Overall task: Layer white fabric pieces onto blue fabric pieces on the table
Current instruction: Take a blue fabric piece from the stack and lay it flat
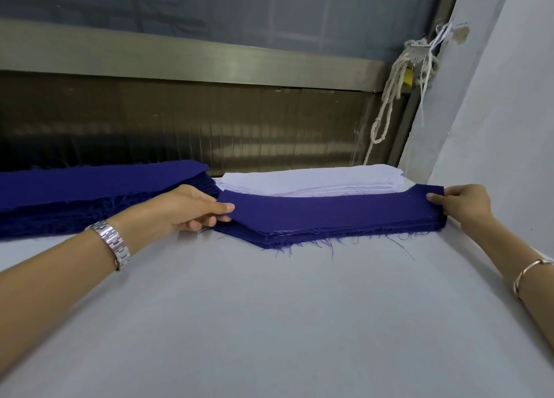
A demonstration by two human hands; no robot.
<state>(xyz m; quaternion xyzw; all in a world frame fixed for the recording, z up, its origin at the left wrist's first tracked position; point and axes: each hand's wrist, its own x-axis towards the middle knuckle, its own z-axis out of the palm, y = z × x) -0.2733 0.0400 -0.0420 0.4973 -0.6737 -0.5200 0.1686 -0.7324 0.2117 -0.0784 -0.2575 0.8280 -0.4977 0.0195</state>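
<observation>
Two hands (left, right) on stack

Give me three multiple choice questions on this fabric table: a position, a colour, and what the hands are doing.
1. Where is the white stack? A) far left B) just behind the near blue stack C) under a wrist
2. Near stack's top piece? A) blue B) white C) grey
3. The hands? A) flat on table B) off the fabric C) each holding a stack end
B: white shows beyond its far edge. A: blue lies uppermost. C: left hand and right hand clasp its ends.
</observation>
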